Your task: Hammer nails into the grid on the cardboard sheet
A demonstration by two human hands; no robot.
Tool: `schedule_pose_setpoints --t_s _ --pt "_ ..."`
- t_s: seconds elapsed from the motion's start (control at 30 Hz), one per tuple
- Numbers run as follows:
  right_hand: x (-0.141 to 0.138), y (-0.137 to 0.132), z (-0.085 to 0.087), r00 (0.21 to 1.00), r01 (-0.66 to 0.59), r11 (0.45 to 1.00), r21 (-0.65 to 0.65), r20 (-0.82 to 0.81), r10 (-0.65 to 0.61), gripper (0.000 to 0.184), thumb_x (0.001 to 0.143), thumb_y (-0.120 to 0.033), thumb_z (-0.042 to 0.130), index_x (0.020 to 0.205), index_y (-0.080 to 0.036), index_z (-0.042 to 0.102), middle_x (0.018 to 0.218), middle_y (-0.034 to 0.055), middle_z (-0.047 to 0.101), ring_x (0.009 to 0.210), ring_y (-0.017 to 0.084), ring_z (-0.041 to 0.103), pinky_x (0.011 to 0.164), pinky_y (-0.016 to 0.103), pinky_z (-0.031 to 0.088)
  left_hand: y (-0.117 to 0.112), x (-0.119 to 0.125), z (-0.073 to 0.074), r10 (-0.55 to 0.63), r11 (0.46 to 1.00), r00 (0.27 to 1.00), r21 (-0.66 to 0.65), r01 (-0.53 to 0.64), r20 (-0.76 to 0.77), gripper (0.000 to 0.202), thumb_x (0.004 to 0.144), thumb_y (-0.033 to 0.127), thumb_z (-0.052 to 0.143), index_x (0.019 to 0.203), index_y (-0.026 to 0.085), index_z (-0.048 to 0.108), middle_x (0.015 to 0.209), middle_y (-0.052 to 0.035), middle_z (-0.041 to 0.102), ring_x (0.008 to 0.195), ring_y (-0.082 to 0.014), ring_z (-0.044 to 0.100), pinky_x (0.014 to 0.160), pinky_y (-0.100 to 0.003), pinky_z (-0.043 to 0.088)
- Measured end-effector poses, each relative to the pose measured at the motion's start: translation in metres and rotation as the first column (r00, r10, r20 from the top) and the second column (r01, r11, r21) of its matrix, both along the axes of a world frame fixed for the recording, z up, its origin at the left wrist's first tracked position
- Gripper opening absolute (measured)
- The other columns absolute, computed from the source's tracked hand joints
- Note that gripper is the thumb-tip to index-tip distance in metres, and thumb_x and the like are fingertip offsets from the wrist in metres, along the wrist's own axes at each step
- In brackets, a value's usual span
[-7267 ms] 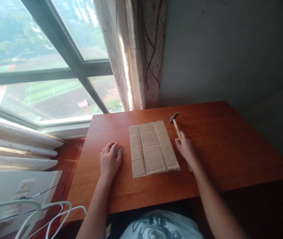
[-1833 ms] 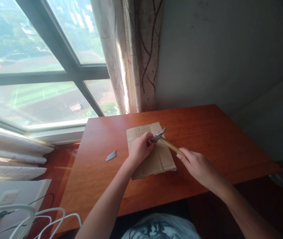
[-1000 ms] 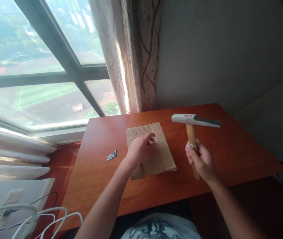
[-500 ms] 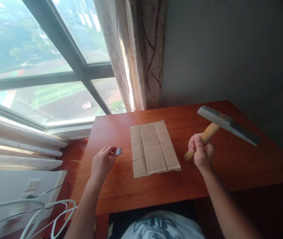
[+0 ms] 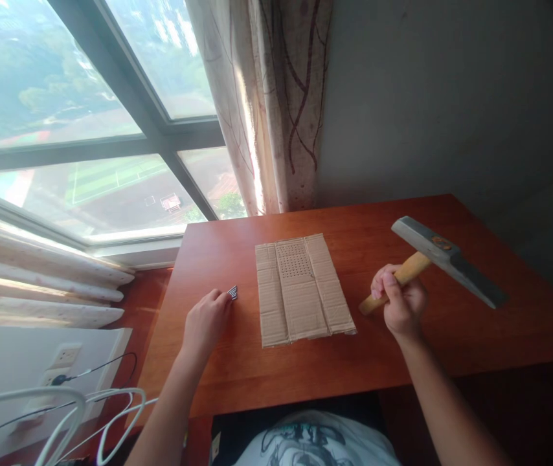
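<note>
Nails [image 5: 233,292] lie against the bent left fingers [image 5: 216,296], hold unclear, while the right fingers [image 5: 379,279] wrap the hammer [image 5: 418,263].

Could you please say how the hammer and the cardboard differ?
The hammer is held tilted in the right hand; the cardboard lies flat on the table. The hammer has a grey head; the cardboard is brown with rows of dark dots. Neither touches the left hand.

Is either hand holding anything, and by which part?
The right hand holds the hammer by its handle. Left hand, at the metal pieces: can't tell.
</note>
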State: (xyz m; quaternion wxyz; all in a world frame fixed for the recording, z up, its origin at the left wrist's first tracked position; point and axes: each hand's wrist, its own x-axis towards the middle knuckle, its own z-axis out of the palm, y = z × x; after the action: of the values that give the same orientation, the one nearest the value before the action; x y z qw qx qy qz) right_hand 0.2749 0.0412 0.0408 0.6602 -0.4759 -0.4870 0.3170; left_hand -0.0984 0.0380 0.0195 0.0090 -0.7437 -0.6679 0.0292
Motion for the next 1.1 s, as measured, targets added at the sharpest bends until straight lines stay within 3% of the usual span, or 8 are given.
schedule_pose_setpoints --t_s 0.17,0.3,0.37,0.47,0.53,0.6,0.8,1.1 --pt "-0.002 0.005 0.003 0.999 -0.051 0.998 -0.04 0.003 0.051 0.038 0.095 -0.047 0.05 0.067 -0.023 0.04 0.055 -0.0057 0.036 0.044 0.009 0.033 0.041 0.024 0.028 0.0 0.006 0.005 -0.02 1.0 1.0 -0.016 0.02 -0.005 0.026 0.096 0.028 0.042 0.085 0.021 0.065 0.087 -0.0055 0.066 0.074 -0.0186 0.063 0.054 -0.026 0.032" --pt "-0.005 0.01 0.001 1.0 0.009 0.999 -0.043 0.002 -0.009 0.041 0.095 -0.051 0.048 0.066 -0.023 0.038 0.054 -0.006 0.035 0.044 0.008 0.032 0.04 0.024 0.026 -0.002 0.014 0.027 -0.036 0.994 0.961 0.108 0.006 0.276 0.018 0.091 0.029 0.049 0.084 0.022 0.064 0.087 -0.0021 0.067 0.071 -0.0147 0.063 0.056 -0.024 0.04" --pt "-0.006 0.012 0.0 0.999 0.033 0.999 -0.042 -0.021 -0.034 0.042 0.095 -0.051 0.048 0.066 -0.023 0.037 0.055 -0.006 0.035 0.044 0.008 0.032 0.04 0.023 0.026 -0.001 0.021 0.042 -0.06 0.982 0.858 0.184 -0.041 0.511 0.014 0.088 0.03 0.054 0.084 0.021 0.064 0.082 -0.0007 0.067 0.068 -0.0126 0.062 0.06 -0.023 0.046" --pt "-0.006 0.014 0.0 0.997 0.057 0.998 -0.038 -0.059 -0.06 0.041 0.094 -0.052 0.05 0.067 -0.023 0.038 0.056 -0.0064 0.034 0.044 0.008 0.031 0.039 0.022 0.025 0.005 0.041 0.06 -0.074 0.975 0.575 0.179 -0.128 0.815 0.013 0.083 0.032 0.063 0.084 0.019 0.065 0.075 -0.0005 0.068 0.066 -0.013 0.064 0.063 -0.023 0.053" --pt "-0.007 0.014 0.0 0.995 0.074 0.996 -0.047 -0.061 -0.077 0.041 0.094 -0.052 0.05 0.067 -0.023 0.038 0.056 -0.0065 0.034 0.044 0.008 0.032 0.039 0.022 0.026 0.013 0.061 0.065 -0.075 0.988 0.386 0.122 -0.099 0.92 0.014 0.081 0.031 0.067 0.086 0.018 0.065 0.079 -0.0025 0.071 0.07 -0.0145 0.068 0.065 -0.024 0.056" --pt "-0.009 0.015 -0.001 0.994 0.095 0.994 -0.057 -0.048 -0.098 0.041 0.094 -0.053 0.05 0.069 -0.023 0.039 0.057 -0.0065 0.034 0.045 0.008 0.033 0.039 0.022 0.028 0.023 0.085 0.066 -0.097 0.995 0.319 0.1 0.004 0.943 0.013 0.081 0.029 0.067 0.086 0.017 0.066 0.082 -0.0039 0.073 0.072 -0.0147 0.069 0.068 -0.024 0.058" --pt "-0.013 0.015 -0.003 0.993 0.116 0.992 -0.052 0.018 -0.115 0.039 0.096 -0.053 0.046 0.071 -0.024 0.038 0.058 -0.006 0.035 0.046 0.009 0.034 0.041 0.023 0.03 0.045 0.131 0.055 -0.188 0.979 0.474 0.126 0.16 0.86 0.006 0.084 0.023 0.062 0.081 0.019 0.064 0.074 -0.0007 0.071 0.066 -0.012 0.067 0.064 -0.021 0.054" --pt "-0.015 0.012 -0.003 0.996 0.09 0.995 -0.042 -0.01 -0.09 0.037 0.096 -0.048 0.048 0.07 -0.023 0.041 0.059 -0.0054 0.037 0.047 0.009 0.035 0.042 0.023 0.03 0.047 0.135 0.05 -0.22 0.973 0.604 0.131 0.188 0.766 0.007 0.084 0.019 0.059 0.082 0.021 0.066 0.073 0.0014 0.07 0.064 -0.0103 0.065 0.061 -0.019 0.048"
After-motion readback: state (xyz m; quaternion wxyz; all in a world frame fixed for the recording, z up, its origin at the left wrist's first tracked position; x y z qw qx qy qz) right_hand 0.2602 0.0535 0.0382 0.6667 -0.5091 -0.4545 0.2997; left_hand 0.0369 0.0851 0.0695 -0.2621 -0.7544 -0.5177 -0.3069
